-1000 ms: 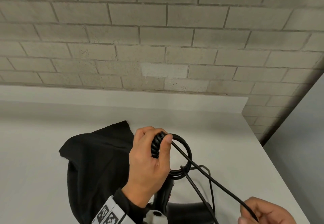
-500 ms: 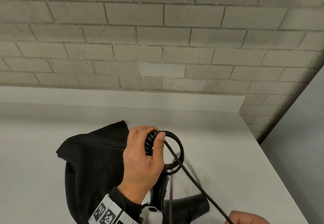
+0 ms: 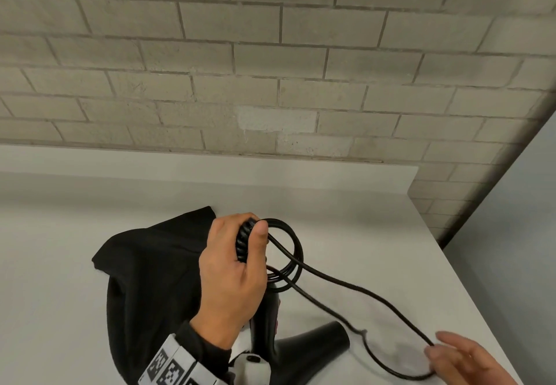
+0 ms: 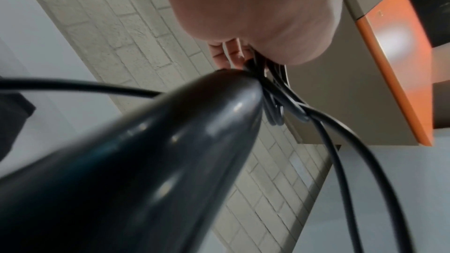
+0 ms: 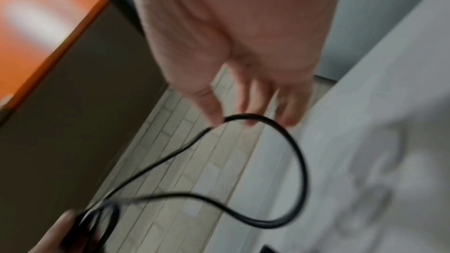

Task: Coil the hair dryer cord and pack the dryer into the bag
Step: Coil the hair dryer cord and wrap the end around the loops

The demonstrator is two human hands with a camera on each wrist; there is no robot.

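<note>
My left hand [image 3: 231, 267] grips a small coil of black cord [image 3: 293, 252] together with the ribbed cord end [image 3: 242, 243] of the black hair dryer [image 3: 319, 344]. The dryer hangs below that hand, nozzle pointing right, and its shiny body [image 4: 121, 161] fills the left wrist view. Under and left of the hand, a black cloth bag [image 3: 150, 279] lies on the table. The loose cord [image 3: 361, 290] runs slack to the right and bends into a loop by my right hand [image 3: 460, 360]. That hand's fingers [image 5: 246, 99] are spread nearly straight, and the cord [image 5: 299, 151] touches the thumb tip.
The white table [image 3: 361, 219] stands against a grey brick wall [image 3: 270, 68]. Its right edge runs close beside my right hand, with grey floor beyond. An orange-edged cabinet [image 4: 394, 64] shows in the wrist views.
The cord was pulled taut between the hands; now it hangs slack in a loop. My right hand has come up into view with its fingers spread. The left hand keeps its grip.
</note>
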